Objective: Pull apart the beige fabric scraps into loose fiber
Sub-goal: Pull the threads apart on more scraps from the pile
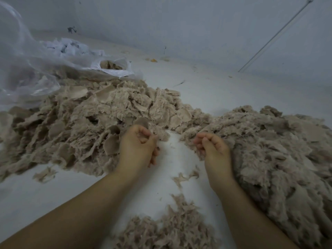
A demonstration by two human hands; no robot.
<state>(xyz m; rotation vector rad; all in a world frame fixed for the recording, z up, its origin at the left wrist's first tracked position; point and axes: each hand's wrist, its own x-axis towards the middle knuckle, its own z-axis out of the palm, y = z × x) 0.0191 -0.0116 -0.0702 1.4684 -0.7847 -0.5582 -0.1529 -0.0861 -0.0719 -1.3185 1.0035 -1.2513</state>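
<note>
My left hand (138, 144) and right hand (212, 148) hover apart over the white floor (206, 90), fingers curled; whether either pinches fiber, I cannot tell. Beige scraps (86, 119) are heaped just left of my left hand, loose fiber (278, 150) is piled at my right, and a plastic bag (36, 65) lies behind.

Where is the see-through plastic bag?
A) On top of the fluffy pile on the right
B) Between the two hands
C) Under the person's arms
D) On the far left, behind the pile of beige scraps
D: the clear plastic bag lies at the far left, beyond the pile of beige scraps, with nothing like it near the hands or on the fluffy pile on the right.
</note>
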